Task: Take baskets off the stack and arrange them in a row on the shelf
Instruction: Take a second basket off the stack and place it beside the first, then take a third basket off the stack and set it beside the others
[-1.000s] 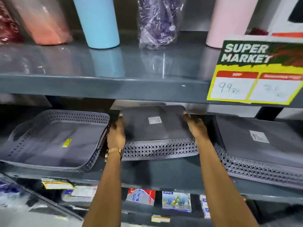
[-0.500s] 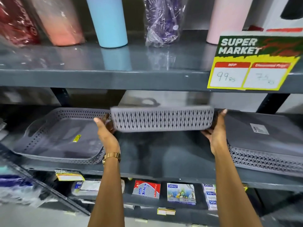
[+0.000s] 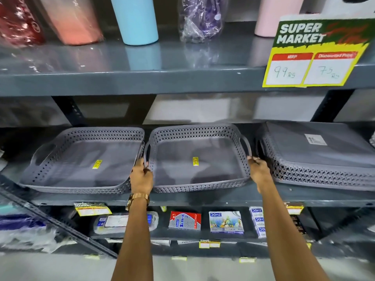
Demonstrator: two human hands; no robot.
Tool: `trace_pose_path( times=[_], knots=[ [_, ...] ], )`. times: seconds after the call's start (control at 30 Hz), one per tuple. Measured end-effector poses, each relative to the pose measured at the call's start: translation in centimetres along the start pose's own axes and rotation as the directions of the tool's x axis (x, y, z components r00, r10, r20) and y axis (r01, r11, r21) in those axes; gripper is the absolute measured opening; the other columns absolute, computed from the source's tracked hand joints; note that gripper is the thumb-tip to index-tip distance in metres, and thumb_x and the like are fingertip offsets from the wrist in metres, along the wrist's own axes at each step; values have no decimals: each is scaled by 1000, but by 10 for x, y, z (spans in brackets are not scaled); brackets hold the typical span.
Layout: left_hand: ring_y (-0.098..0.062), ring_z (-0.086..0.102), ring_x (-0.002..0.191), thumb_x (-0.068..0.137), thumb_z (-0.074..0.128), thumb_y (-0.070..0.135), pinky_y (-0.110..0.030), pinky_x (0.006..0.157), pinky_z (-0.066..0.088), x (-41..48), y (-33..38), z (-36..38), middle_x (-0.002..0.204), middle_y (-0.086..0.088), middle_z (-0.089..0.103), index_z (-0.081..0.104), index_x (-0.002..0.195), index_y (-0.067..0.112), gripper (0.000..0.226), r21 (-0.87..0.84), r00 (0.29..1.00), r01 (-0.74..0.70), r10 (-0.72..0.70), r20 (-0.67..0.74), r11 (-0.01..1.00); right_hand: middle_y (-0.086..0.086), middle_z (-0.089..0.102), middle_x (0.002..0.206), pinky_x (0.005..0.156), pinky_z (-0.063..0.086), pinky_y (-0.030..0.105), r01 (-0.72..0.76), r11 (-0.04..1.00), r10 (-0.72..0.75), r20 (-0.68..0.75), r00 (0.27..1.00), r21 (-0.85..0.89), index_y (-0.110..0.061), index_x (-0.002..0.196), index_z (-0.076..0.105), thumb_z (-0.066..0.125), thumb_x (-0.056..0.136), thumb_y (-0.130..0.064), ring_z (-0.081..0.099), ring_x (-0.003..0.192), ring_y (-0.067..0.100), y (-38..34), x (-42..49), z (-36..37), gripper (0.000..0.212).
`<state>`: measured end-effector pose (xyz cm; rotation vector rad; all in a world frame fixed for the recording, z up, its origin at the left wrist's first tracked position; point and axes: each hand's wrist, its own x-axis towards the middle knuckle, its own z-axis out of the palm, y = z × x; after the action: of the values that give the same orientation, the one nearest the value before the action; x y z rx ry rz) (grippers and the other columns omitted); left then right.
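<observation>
A grey perforated basket [image 3: 197, 159] rests upright on the middle shelf [image 3: 203, 197], open side up, with a yellow sticker inside. My left hand [image 3: 142, 176] grips its left handle and my right hand [image 3: 258, 172] grips its right handle. Another identical basket [image 3: 81, 159] sits upright right beside it on the left, almost touching. To the right lies the stack of upside-down grey baskets [image 3: 316, 157] with a white label on top.
The upper shelf [image 3: 142, 82] hangs low over the baskets and carries tumblers and wrapped bottles. A yellow supermarket price sign [image 3: 312, 53] hangs at its right. Stationery boxes fill the lower shelf [image 3: 203, 234]. A slanted metal brace [image 3: 50, 220] runs at lower left.
The middle basket was upside down in my hands, then tipped on edge, and now stands upright on the shelf beside the left basket. My hands moved to its side handles.
</observation>
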<state>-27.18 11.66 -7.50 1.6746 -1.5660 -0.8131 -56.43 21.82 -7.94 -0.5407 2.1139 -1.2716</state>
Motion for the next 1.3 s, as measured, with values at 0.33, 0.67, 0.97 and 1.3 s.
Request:
trace_pose_path(
  times=[0.33, 0.67, 0.97, 1.3],
  knots=[
    [-36, 60, 110, 86, 55, 5, -38, 95, 46, -40, 68, 25, 122, -18, 65, 62, 120, 7, 35, 211, 878, -384, 426, -219, 899, -2, 65, 96, 91, 42, 33, 220, 960, -219, -27, 975, 172, -24, 96, 71, 57, 85, -50, 58, 100, 20, -9, -10, -47, 31],
    [-33, 65, 96, 89, 59, 22, -40, 90, 52, -121, 197, 192, 100, -19, 71, 59, 126, 8, 40, -217, 877, -352, 402, 264, 911, 17, 71, 109, 94, 48, 35, 326, 945, -316, -245, 916, -3, -4, 108, 71, 58, 91, -19, 64, 105, 28, 0, 60, -201, 26],
    [-39, 45, 130, 85, 51, 50, -44, 109, 36, -106, 226, 289, 142, -26, 46, 44, 134, -5, 74, -119, 897, 190, -123, 425, 975, 24, 49, 139, 109, 35, 48, -74, 933, -34, -292, 956, -352, -3, 133, 51, 39, 89, -57, 46, 129, 39, 38, 180, -299, 70],
    [-32, 48, 129, 88, 38, 63, -43, 107, 36, -128, 223, 290, 141, -14, 50, 42, 140, 14, 71, -536, 994, 94, -49, 97, 839, 17, 45, 147, 110, 29, 37, -12, 947, 100, -261, 960, 321, -7, 138, 47, 28, 98, -52, 43, 134, 33, 14, 189, -307, 63]
  ],
)
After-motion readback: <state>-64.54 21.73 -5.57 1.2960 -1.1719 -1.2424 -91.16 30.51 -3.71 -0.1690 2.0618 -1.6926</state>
